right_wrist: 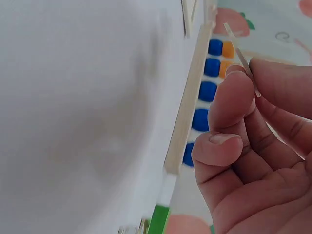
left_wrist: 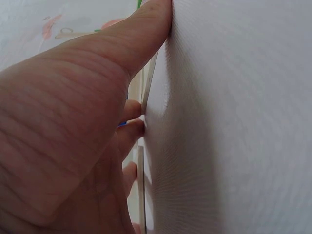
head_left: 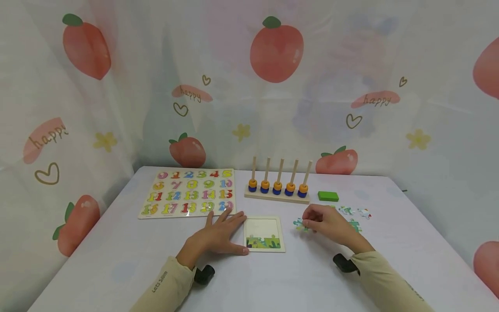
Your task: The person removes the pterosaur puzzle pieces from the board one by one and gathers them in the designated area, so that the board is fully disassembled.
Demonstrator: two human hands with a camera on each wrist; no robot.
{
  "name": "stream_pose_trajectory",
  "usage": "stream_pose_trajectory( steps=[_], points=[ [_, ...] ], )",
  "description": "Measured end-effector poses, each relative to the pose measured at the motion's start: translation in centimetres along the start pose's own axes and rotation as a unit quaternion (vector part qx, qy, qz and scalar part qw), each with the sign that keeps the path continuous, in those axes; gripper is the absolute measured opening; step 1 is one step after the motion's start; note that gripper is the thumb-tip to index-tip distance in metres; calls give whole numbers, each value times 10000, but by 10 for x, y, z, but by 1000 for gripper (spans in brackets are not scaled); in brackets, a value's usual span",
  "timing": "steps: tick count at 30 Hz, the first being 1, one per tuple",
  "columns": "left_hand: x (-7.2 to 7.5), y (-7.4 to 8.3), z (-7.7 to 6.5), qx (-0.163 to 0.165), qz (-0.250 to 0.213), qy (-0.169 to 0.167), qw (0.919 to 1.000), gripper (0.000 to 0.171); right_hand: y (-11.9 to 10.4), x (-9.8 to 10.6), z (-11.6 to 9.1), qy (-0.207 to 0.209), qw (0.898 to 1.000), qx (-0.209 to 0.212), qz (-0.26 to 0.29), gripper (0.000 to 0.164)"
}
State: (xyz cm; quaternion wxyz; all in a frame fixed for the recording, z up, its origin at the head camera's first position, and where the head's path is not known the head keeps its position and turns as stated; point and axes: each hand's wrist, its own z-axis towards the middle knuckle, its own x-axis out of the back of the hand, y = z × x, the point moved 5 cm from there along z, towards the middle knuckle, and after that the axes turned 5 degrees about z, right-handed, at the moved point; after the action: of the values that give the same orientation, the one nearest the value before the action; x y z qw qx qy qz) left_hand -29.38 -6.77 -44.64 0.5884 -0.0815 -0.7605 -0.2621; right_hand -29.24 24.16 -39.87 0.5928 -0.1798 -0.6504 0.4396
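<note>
My right hand [head_left: 329,223] pinches a jigsaw piece [head_left: 298,224] between thumb and fingertips, to the right of the puzzle frame. Seen edge-on in the right wrist view, the jigsaw piece [right_wrist: 239,56] is thin and held up off the white cloth. The square puzzle frame [head_left: 283,236] has a pale rim, with joined green pieces [head_left: 263,242] along its bottom. Spread out flat, my left hand [head_left: 220,236] lies at the frame's left side, thumb at its lower left corner and fingertips by its upper left. In the left wrist view the thumb [left_wrist: 131,36] reaches across near the cloth.
Several loose jigsaw pieces [head_left: 355,225] lie beyond and right of my right hand, near a green block [head_left: 328,196]. A number board [head_left: 187,195] lies at the back left. Behind the frame stands a bead rack [head_left: 277,198] with upright pegs.
</note>
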Motion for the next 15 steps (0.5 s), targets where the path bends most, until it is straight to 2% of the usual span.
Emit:
stream_pose_trajectory(
  steps=[8,15],
  points=[
    [0,0,-1,-5,18,-22,10000,100,21,36,-21,169,9995,-129,-212,6],
    [0,0,-2,-14,44,-17,10000,100,39,68,-42,530,9972,-260,-460,10]
  ],
)
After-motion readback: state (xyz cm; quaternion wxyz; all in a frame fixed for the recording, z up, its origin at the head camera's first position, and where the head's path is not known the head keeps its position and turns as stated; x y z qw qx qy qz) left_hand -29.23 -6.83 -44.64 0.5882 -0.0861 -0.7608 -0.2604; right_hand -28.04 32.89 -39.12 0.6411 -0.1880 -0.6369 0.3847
